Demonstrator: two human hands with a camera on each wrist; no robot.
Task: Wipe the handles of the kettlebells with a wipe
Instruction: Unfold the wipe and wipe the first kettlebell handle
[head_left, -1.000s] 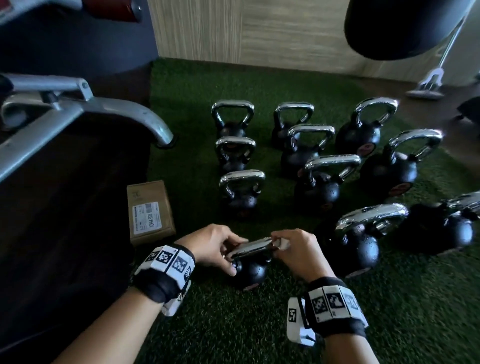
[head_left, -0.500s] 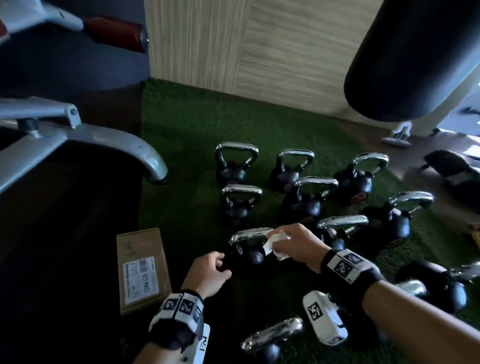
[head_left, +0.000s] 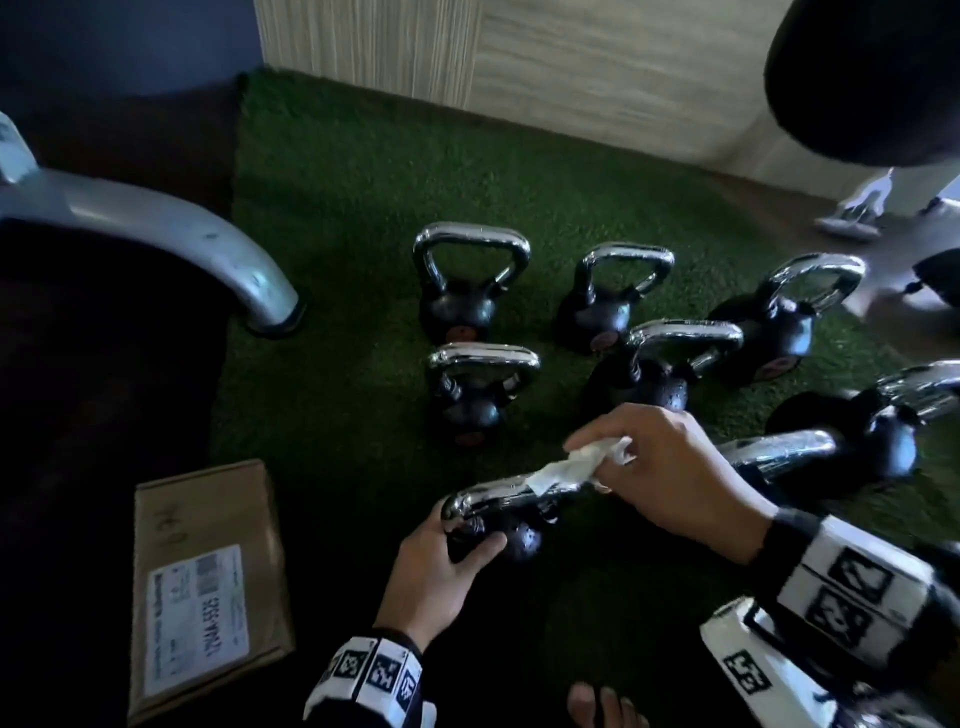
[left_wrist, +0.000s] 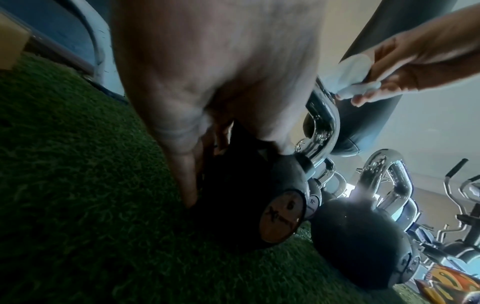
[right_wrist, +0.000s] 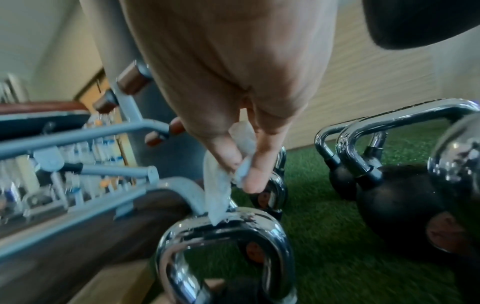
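Several black kettlebells with chrome handles stand on green turf. My left hand (head_left: 467, 540) grips the round black body of a small kettlebell (head_left: 519, 543) close in front of me, thumb across its near side. My right hand (head_left: 623, 457) pinches a crumpled white wipe (head_left: 571, 467) and holds it on that kettlebell's chrome handle (head_left: 488, 496). In the right wrist view the wipe (right_wrist: 221, 185) hangs from thumb and fingers down onto the handle (right_wrist: 226, 230). The left wrist view shows my fingers (left_wrist: 187, 185) beside the kettlebell body (left_wrist: 272, 205).
A cardboard box (head_left: 202, 582) lies on the dark floor to the left. A grey machine leg (head_left: 208, 260) curves down at the turf's left edge. More kettlebells (head_left: 467, 291) stand behind and to the right. A black punch bag (head_left: 872, 78) hangs at the upper right.
Both hands left the nearest kettlebell and moved forward to the one behind it. My left hand, free half a second ago, now grips its body, and the wipe lies along its handle.
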